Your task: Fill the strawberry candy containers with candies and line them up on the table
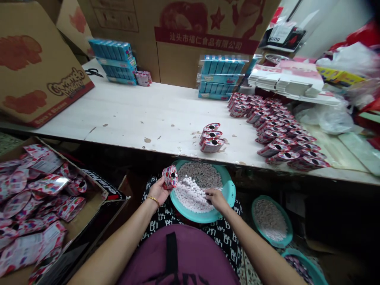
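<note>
Holding printed packet [170, 177] in left hand [159, 192]

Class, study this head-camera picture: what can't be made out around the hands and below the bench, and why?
Head view: whether the right hand grips any white pellets; the hand itself covers this.
Head view: how full the printed pack in the left hand is; its opening is too small.
Head view: the rest of the lowest teal basin; the bottom edge cuts it off.
Head view: deeper contents of the open carton; upper packs hide them.
</note>
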{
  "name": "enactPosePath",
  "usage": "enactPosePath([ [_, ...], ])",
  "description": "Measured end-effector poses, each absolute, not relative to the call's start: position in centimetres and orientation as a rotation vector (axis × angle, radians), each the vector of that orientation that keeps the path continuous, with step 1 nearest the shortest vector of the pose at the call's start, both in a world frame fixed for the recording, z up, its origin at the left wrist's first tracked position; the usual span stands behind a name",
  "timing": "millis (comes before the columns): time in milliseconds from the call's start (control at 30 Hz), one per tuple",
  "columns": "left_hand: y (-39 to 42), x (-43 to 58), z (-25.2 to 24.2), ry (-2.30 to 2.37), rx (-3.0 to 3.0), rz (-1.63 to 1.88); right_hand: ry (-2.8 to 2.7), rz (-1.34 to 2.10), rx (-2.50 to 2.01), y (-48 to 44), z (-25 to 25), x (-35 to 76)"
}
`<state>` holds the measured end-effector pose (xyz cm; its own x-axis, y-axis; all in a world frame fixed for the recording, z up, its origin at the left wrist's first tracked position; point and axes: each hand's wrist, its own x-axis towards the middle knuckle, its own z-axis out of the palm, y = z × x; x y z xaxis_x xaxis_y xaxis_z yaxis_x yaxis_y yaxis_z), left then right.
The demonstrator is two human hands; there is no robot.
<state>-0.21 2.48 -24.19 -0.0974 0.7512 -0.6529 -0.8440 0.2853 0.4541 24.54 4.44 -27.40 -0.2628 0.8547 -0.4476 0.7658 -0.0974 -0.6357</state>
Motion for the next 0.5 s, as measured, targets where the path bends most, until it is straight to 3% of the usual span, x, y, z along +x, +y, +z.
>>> enactPosePath([
  [200,2.7,2.3,-23.9,0.920,-0.083,1.269,-2.047,1.371,-1.570,5.5,-18.6,26.3],
  [400,2.4,4.4,-24.3,0.876,-0.102,1.193,-2.829,0.592,-1.669,6.0,-11.3,23.2],
  [500,2.3,4.5,-24.6,0.882,-0.085,1.188,-3.002,0.369,-1.698,6.0,-9.6,21.2],
])
